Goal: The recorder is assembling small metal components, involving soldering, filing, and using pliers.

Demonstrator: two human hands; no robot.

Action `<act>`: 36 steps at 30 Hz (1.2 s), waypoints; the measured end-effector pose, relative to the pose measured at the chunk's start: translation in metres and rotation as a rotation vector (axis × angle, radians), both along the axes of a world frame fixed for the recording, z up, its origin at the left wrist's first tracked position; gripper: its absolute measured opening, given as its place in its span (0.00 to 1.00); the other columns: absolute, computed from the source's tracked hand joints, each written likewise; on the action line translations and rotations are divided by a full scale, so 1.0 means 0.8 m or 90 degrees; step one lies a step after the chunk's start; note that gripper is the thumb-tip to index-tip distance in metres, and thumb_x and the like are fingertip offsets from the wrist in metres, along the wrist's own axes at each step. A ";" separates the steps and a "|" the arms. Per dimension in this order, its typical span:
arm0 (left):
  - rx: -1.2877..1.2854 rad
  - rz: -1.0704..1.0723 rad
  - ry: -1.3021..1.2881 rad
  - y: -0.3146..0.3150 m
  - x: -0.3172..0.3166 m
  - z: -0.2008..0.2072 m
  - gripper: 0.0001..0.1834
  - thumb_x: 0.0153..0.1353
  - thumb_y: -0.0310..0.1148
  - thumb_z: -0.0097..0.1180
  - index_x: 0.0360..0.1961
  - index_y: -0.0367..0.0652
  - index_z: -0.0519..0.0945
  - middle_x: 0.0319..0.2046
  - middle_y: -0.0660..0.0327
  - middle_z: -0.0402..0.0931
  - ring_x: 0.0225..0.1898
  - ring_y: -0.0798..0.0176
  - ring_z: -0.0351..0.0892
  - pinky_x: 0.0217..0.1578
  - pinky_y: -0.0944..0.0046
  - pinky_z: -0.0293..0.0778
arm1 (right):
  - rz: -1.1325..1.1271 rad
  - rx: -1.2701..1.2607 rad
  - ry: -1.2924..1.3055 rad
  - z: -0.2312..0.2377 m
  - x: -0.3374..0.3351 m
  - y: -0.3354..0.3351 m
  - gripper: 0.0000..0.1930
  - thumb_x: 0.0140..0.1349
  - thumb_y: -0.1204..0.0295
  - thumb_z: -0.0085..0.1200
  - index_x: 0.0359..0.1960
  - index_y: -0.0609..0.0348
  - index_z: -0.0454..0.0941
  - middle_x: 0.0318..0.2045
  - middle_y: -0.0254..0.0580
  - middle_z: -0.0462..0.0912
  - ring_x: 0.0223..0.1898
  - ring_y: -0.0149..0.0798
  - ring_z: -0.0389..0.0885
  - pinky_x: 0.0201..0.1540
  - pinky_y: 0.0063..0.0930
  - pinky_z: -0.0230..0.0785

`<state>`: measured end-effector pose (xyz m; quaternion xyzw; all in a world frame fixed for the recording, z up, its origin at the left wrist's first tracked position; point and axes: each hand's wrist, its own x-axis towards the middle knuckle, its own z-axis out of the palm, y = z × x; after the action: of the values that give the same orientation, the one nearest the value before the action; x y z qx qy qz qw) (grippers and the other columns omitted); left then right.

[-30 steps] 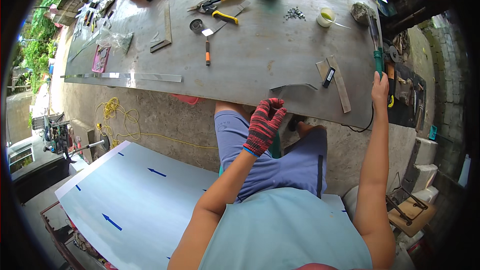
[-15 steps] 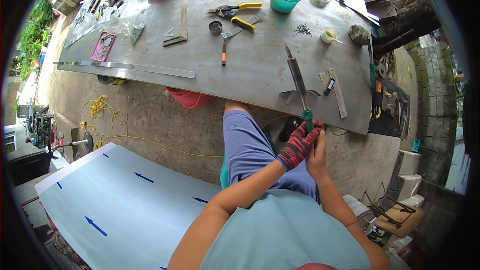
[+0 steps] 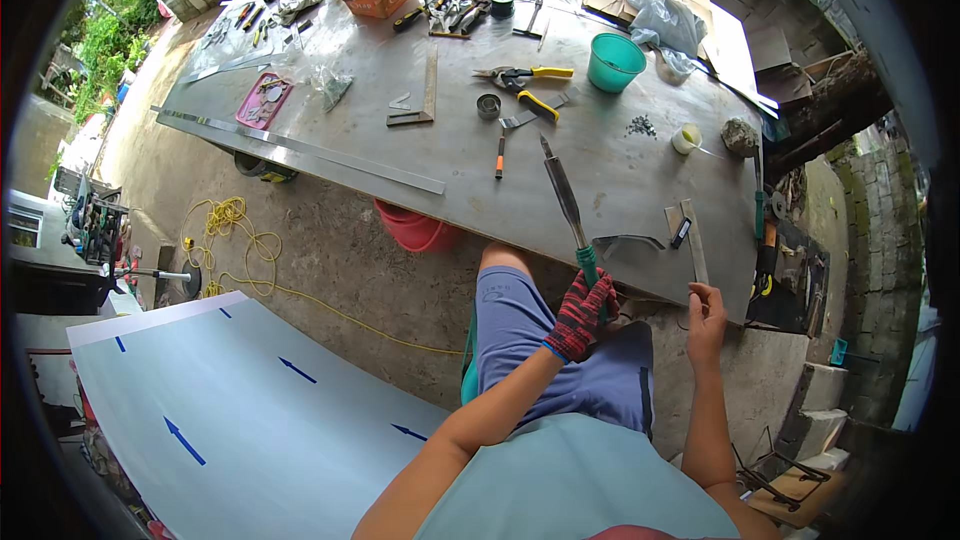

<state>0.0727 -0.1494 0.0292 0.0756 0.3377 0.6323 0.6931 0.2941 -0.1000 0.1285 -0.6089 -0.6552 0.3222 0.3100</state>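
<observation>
A large soldering iron with a pointed dark metal end and a green handle is held up at the table's near edge. Wrapped round its handle is my left hand, in a red and black striped glove. My bare right hand is to the right of it, fingers curled, at the near end of a flat metal strip. Whether anything is pinched there I cannot make out. Beside the strip lies a small black block. A bent dark metal piece lies on the table between the iron and the strip.
On the metal table are yellow-handled snips, a brush with an orange handle, a try square, a green bucket and a small white cup. A yellow cord lies on the floor.
My right hand has come off the soldering iron's handle and moved right to the metal strip's end. My left hand still holds the iron, now tilted further left. The whole view has shifted.
</observation>
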 end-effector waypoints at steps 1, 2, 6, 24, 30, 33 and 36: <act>-0.006 0.017 -0.025 0.004 0.000 0.000 0.11 0.75 0.34 0.59 0.54 0.46 0.74 0.36 0.62 0.80 0.34 0.63 0.83 0.35 0.59 0.82 | -0.015 0.024 -0.007 0.007 0.002 0.012 0.10 0.76 0.70 0.52 0.50 0.61 0.81 0.45 0.39 0.81 0.45 0.34 0.79 0.50 0.29 0.72; -0.013 0.033 -0.050 0.007 -0.001 -0.001 0.11 0.75 0.34 0.59 0.54 0.46 0.74 0.35 0.62 0.80 0.33 0.63 0.83 0.33 0.59 0.82 | -0.014 0.028 -0.003 0.013 0.001 0.023 0.10 0.76 0.70 0.52 0.50 0.61 0.81 0.45 0.39 0.81 0.45 0.34 0.79 0.50 0.29 0.72; 0.007 0.038 -0.032 0.012 -0.010 0.004 0.12 0.75 0.35 0.60 0.54 0.46 0.74 0.35 0.63 0.79 0.32 0.64 0.82 0.31 0.60 0.81 | -0.020 0.037 -0.017 0.029 -0.002 0.046 0.10 0.77 0.70 0.51 0.50 0.62 0.81 0.43 0.39 0.83 0.45 0.34 0.81 0.50 0.29 0.72; 0.008 0.055 0.062 -0.011 -0.022 0.024 0.10 0.75 0.38 0.60 0.48 0.46 0.74 0.29 0.65 0.76 0.25 0.68 0.78 0.25 0.65 0.77 | 0.054 -0.007 -0.021 0.028 -0.028 0.024 0.08 0.74 0.74 0.52 0.47 0.64 0.82 0.39 0.40 0.85 0.40 0.33 0.82 0.46 0.28 0.73; -0.031 0.101 0.043 -0.005 -0.020 0.035 0.09 0.75 0.39 0.60 0.46 0.48 0.75 0.26 0.70 0.74 0.21 0.72 0.74 0.21 0.68 0.71 | 0.074 0.049 -0.068 0.076 -0.022 0.093 0.08 0.74 0.74 0.52 0.47 0.64 0.82 0.39 0.40 0.86 0.41 0.33 0.82 0.46 0.28 0.72; -0.052 0.075 0.082 0.014 -0.017 0.052 0.09 0.75 0.40 0.60 0.46 0.48 0.76 0.25 0.70 0.74 0.21 0.73 0.74 0.21 0.69 0.70 | 0.080 0.118 -0.074 0.106 -0.005 0.159 0.09 0.76 0.72 0.51 0.47 0.64 0.82 0.39 0.40 0.86 0.42 0.33 0.82 0.46 0.28 0.71; -0.047 0.069 0.119 0.034 -0.019 0.064 0.12 0.75 0.43 0.60 0.48 0.47 0.76 0.27 0.67 0.75 0.20 0.71 0.75 0.21 0.68 0.72 | 0.087 0.177 -0.061 0.140 0.012 0.229 0.09 0.77 0.71 0.51 0.47 0.63 0.82 0.39 0.39 0.85 0.42 0.32 0.82 0.46 0.28 0.71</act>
<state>0.0577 -0.1223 0.0800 0.0902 0.4280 0.6462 0.6254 0.3038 0.0831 0.2406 -0.5287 -0.7475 0.2194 0.3371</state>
